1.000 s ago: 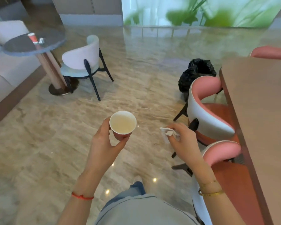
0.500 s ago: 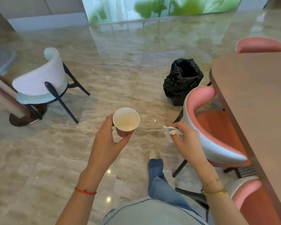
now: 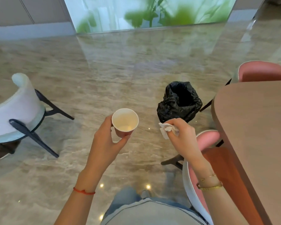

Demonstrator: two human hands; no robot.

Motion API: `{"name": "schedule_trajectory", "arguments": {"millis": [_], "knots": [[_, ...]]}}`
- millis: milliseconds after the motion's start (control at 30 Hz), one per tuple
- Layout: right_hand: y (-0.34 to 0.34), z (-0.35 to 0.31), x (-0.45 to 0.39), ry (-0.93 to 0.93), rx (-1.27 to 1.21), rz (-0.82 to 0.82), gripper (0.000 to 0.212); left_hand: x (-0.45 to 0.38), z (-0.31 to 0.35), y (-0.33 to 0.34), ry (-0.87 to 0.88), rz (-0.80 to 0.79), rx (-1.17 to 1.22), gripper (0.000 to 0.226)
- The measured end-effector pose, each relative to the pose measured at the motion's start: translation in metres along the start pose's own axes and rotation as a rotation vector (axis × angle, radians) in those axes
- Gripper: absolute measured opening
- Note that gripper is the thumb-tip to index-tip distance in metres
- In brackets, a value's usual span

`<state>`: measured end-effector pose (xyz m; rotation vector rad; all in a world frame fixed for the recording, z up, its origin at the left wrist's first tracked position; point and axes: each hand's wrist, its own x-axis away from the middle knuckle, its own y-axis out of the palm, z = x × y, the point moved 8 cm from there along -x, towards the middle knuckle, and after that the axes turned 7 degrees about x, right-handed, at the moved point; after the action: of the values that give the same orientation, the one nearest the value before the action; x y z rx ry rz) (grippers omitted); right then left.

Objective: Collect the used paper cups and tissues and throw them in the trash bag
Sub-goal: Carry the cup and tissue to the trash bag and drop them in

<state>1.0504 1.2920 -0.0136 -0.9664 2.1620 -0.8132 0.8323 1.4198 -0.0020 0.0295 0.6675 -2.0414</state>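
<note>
A brown table (image 3: 256, 127) fills the frame's right edge. Right of centre, the black trash bag (image 3: 179, 101) stands open-mouthed on the floor. At centre, the left hand (image 3: 106, 143) grips an upright paper cup (image 3: 125, 121); beside it the right hand (image 3: 182, 137) pinches a crumpled tissue (image 3: 166, 129).

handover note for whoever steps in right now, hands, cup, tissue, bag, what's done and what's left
Left hand: holds the paper cup upright, mouth open; contents unclear.
Right hand: pinches a crumpled tissue.
Trash bag: black, open, on the floor ahead beside the brown table, just beyond the right hand.
Done: one cup and one tissue collected.
Left: step up to the bag and drop both in. No other cups or tissues show in this view.
</note>
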Motion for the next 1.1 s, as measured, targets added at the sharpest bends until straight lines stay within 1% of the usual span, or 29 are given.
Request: {"name": "schedule_trajectory", "arguments": {"millis": [133, 233, 400, 500, 600, 867, 1000, 1100], "knots": [[0.015, 0.028, -0.069, 0.036, 0.016, -0.007, 0.007, -0.078, -0.019, 0.022, 0.0, -0.035, 0.023, 0.065], [0.027, 0.056, -0.117, 0.099, 0.008, 0.008, 0.01, -0.138, -0.041, 0.044, -0.009, -0.074, 0.032, 0.065], [0.048, 0.099, -0.204, 0.2, 0.016, 0.032, 0.011, -0.253, -0.069, 0.087, 0.036, -0.18, 0.034, 0.068], [0.051, 0.118, -0.261, 0.219, 0.025, 0.089, 0.011, -0.328, -0.078, 0.112, 0.052, -0.241, 0.033, 0.066], [0.05, 0.14, -0.312, 0.254, 0.059, 0.151, 0.009, -0.396, -0.081, 0.145, 0.107, -0.324, 0.033, 0.064], [0.042, 0.232, -0.399, 0.506, 0.089, 0.232, 0.01, -0.534, -0.095, 0.264, 0.204, -0.529, -0.023, 0.069], [0.033, 0.287, -0.432, 0.593, 0.1, 0.279, 0.008, -0.587, -0.106, 0.337, 0.199, -0.617, -0.035, 0.067], [0.032, 0.336, -0.457, 0.679, 0.086, 0.276, 0.009, -0.622, -0.112, 0.394, 0.176, -0.674, -0.029, 0.065]]}}
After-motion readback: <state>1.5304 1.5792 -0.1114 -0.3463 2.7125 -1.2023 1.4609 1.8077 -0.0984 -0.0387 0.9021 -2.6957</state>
